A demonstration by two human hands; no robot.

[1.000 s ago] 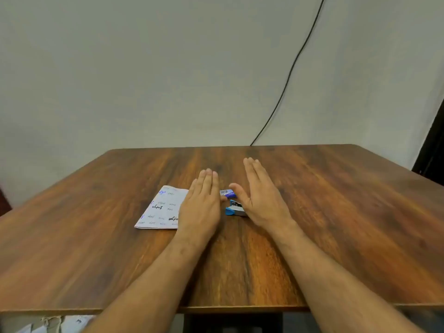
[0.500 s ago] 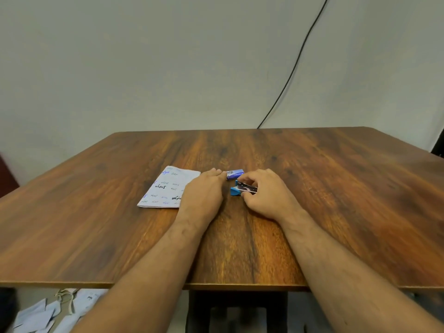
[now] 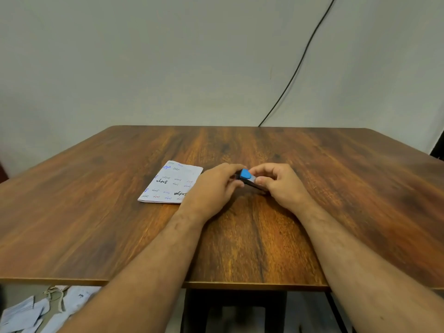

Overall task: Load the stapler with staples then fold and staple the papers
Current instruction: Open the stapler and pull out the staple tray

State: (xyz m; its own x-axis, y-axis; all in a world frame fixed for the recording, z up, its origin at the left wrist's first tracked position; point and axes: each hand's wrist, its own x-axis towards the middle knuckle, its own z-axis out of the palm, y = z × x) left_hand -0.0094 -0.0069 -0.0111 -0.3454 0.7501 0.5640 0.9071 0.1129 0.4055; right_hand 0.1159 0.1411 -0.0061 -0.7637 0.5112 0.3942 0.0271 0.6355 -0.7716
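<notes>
Paper scraps [image 3: 28, 313] lie on the floor below the wooden table [image 3: 96, 236]. Mid-table, your left hand [image 3: 213, 188] and right hand [image 3: 280, 185] both grip the small blue stapler [image 3: 247, 177] between curled fingers, beside the scribbled papers [image 3: 171, 182]

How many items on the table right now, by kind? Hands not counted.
Stapler: 1, blue and black, held between the left hand and the right hand
Paper stack: 1, handwritten, lying flat on the table left of the hands
Staple box: 0 visible; possibly hidden behind the hands
Total: 2
</notes>
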